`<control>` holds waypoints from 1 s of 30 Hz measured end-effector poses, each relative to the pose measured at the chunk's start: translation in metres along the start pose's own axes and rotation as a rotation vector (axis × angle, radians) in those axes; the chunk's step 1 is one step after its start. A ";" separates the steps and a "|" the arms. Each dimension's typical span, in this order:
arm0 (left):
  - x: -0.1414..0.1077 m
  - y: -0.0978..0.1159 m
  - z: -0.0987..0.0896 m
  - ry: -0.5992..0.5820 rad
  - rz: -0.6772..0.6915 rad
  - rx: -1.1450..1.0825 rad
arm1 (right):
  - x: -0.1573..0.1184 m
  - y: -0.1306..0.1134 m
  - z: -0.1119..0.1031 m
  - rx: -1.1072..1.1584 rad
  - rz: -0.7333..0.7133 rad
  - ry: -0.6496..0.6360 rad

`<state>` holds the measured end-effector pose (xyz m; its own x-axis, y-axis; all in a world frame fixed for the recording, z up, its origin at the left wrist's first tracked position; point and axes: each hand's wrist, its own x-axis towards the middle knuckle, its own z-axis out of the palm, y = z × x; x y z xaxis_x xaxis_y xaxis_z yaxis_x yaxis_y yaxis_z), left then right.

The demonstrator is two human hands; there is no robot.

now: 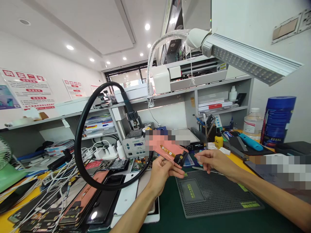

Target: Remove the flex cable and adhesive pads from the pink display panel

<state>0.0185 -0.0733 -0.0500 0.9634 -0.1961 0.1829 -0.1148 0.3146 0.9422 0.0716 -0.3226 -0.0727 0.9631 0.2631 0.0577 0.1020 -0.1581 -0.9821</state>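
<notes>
While the left hand (161,171) pinches the screen (170,151), its flex end points toward the right hand (213,160), fingers pinched together, just beside.

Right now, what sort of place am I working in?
Most likely a phone repair bench. The left hand holds a pink-backed screen panel over a grey work mat, a hot-air station sits behind, and spare phone screens are piled to the left.
</notes>
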 end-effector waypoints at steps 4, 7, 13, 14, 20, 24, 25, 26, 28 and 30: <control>-0.001 -0.001 0.001 -0.072 -0.057 0.044 | -0.010 -0.013 0.006 0.049 -0.041 -0.059; -0.002 -0.004 0.000 -0.154 -0.116 0.072 | -0.017 -0.023 0.011 0.077 -0.058 -0.134; -0.004 -0.008 -0.003 -0.277 -0.196 0.095 | -0.026 -0.030 0.015 0.038 -0.084 -0.273; -0.004 -0.008 -0.003 -0.287 -0.203 0.101 | -0.026 -0.030 0.015 0.032 -0.090 -0.286; -0.004 -0.005 -0.003 -0.318 -0.225 0.125 | -0.027 -0.029 0.014 0.019 -0.108 -0.338; -0.004 -0.005 -0.003 -0.348 -0.244 0.136 | -0.030 -0.031 0.015 0.013 -0.118 -0.339; -0.004 -0.005 -0.003 -0.354 -0.247 0.139 | -0.030 -0.031 0.016 0.009 -0.121 -0.331; -0.004 -0.005 -0.003 -0.359 -0.247 0.143 | -0.030 -0.032 0.017 0.003 -0.124 -0.320; -0.004 -0.005 -0.003 -0.364 -0.246 0.156 | -0.030 -0.032 0.018 -0.010 -0.125 -0.296; -0.004 -0.005 -0.003 -0.373 -0.247 0.174 | -0.030 -0.031 0.019 -0.021 -0.122 -0.274</control>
<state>0.0158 -0.0707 -0.0560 0.8180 -0.5752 0.0058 0.0373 0.0630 0.9973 0.0351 -0.3072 -0.0470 0.8404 0.5280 0.1219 0.2210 -0.1285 -0.9668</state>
